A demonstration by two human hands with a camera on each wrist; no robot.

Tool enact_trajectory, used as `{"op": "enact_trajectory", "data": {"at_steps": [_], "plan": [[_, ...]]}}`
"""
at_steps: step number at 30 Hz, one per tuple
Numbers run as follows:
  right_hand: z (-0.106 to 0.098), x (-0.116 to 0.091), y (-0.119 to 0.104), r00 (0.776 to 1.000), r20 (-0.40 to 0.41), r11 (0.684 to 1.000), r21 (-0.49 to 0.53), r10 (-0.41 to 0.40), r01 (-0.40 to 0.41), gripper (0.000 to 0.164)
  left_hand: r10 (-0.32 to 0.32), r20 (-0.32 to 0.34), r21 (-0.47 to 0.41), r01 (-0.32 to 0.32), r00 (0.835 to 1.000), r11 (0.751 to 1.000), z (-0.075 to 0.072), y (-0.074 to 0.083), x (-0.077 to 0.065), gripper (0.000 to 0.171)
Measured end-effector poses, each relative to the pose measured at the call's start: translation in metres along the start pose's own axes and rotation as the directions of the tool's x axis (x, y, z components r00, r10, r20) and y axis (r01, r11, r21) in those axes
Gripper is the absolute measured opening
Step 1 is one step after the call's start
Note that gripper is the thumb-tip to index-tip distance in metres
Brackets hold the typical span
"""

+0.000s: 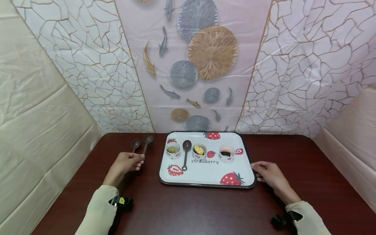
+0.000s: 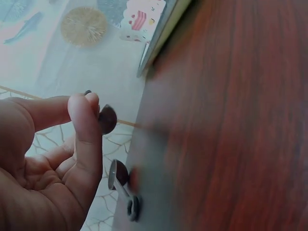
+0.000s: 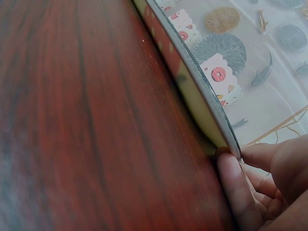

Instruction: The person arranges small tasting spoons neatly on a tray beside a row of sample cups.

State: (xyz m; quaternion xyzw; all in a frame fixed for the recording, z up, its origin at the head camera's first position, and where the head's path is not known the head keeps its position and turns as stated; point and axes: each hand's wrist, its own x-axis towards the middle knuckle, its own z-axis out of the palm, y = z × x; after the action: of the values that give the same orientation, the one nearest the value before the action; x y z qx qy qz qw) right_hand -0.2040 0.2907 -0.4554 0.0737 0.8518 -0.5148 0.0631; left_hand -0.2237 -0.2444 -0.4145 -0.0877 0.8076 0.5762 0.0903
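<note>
My left hand (image 1: 125,163) pinches the handle end of a brown measuring spoon (image 1: 148,139), its bowl pointing toward the back wall. In the left wrist view the held spoon's bowl (image 2: 108,120) shows just past the thumb and fingertip. A second brown spoon (image 1: 135,144) lies on the table to its left. With thumb and fingers, my right hand (image 1: 270,174) grips the right rim of a white strawberry-print tray (image 1: 202,178). A third brown spoon (image 1: 186,153) rests on that tray, between two small paper cups.
The left cup (image 1: 173,154) holds something green, the middle cup (image 1: 199,156) yellow pieces, and the right cup (image 1: 226,158) something dark. A dark red wooden table (image 1: 194,209) supports the tray. Behind it hangs a patterned cloth (image 1: 182,98), with pale cloth walls at both sides.
</note>
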Motion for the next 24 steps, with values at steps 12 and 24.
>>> {"op": "enact_trajectory", "data": {"at_steps": [12,24], "plan": [[0.002,-0.003,-0.002,1.0,-0.012,1.0,-0.008,-0.003,0.003,0.041,0.04,-0.035,-0.043,-0.042,0.999,0.998,0.002,0.012,-0.006,0.039],[0.001,-0.002,-0.002,1.0,-0.015,1.0,-0.007,0.008,-0.008,0.042,0.103,-0.004,-0.163,-0.102,0.995,0.981,0.018,0.021,-0.01,0.036]]}}
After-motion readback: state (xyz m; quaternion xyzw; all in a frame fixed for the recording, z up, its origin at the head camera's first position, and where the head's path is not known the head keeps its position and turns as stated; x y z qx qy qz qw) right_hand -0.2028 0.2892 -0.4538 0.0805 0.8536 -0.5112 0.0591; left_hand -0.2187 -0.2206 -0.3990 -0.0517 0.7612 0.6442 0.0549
